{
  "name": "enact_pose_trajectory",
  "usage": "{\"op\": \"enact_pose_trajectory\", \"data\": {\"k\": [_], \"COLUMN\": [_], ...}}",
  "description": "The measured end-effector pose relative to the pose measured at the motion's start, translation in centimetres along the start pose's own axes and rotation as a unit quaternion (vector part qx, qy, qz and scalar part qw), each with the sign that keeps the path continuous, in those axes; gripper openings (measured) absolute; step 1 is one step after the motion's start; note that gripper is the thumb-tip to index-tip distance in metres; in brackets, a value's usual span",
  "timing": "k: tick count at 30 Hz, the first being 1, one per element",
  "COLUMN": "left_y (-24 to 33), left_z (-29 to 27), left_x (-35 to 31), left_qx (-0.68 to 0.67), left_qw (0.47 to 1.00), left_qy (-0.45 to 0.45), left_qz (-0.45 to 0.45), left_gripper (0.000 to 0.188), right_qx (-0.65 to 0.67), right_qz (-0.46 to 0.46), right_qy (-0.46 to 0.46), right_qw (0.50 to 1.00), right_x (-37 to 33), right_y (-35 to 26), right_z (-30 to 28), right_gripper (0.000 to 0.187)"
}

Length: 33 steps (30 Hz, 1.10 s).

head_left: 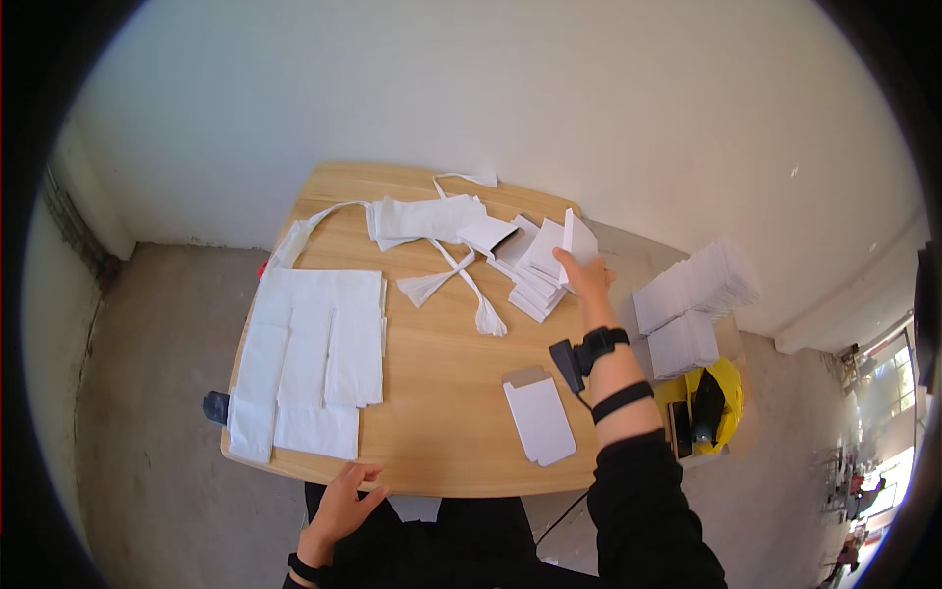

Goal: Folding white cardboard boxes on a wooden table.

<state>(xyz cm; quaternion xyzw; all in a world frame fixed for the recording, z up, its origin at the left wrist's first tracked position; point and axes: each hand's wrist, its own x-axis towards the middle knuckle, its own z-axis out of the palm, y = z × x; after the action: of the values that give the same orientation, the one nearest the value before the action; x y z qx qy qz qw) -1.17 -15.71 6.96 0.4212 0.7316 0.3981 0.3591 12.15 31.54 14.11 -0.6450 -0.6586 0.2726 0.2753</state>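
My right hand (591,279) reaches to the far right of the table and grips a white box (578,235), its thumb on the near side. Beneath and beside it lies a loose pile of flat white boxes (533,267). One more flattened white box (542,420), its grey-looking flap at the top, lies alone nearer me on the right. My left hand (343,502) rests by the table's front edge with fingers apart and nothing in it. Beyond it, overlapping stacks of folded white bags (305,353) cover the table's left side.
Further white bags (430,218) and twisted white strips (459,267) lie at the back of the wooden table (446,393). Off its right side stand tall stacks of white boxes (687,294) and a yellow bag (727,402) with dark objects. A wall (471,88) closes the far side.
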Motion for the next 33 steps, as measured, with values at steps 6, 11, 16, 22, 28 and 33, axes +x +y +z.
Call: {"op": "enact_pose_trajectory", "data": {"k": [6,11,16,22,28,33], "left_y": [-1.4,-1.7,-1.3,0.0,1.6,2.8], "left_z": [-0.4,-0.6,0.2,0.7,1.2,1.4], "left_x": [-0.7,-0.7,0.0,-0.4,-0.7,-1.5], "left_qx": [-0.01,-0.002,-0.006,0.003,0.018,0.04], "left_qw": [0.999,0.998,0.999,0.999,0.999,0.998], "left_qy": [0.018,0.011,-0.006,-0.029,-0.035,-0.041], "left_qz": [-0.043,-0.054,-0.045,-0.045,-0.033,0.009], "left_gripper": [0.036,0.036,0.035,0.033,0.033,0.038], "right_qx": [-0.132,-0.105,0.121,0.13,-0.185,-0.265], "right_qz": [0.085,0.065,0.02,0.02,-0.05,-0.059], "right_qy": [0.026,-0.018,0.101,-0.01,-0.133,-0.145], "right_qw": [0.987,0.992,0.987,0.991,0.972,0.952], "right_x": [2.5,2.5,3.7,-1.2,-11.1,-20.0], "right_y": [-3.0,-2.0,3.5,9.1,17.3,16.2], "right_z": [1.5,1.9,0.2,-2.8,0.7,-1.0], "right_gripper": [0.104,0.119,0.098,0.093,0.104,0.107]}}
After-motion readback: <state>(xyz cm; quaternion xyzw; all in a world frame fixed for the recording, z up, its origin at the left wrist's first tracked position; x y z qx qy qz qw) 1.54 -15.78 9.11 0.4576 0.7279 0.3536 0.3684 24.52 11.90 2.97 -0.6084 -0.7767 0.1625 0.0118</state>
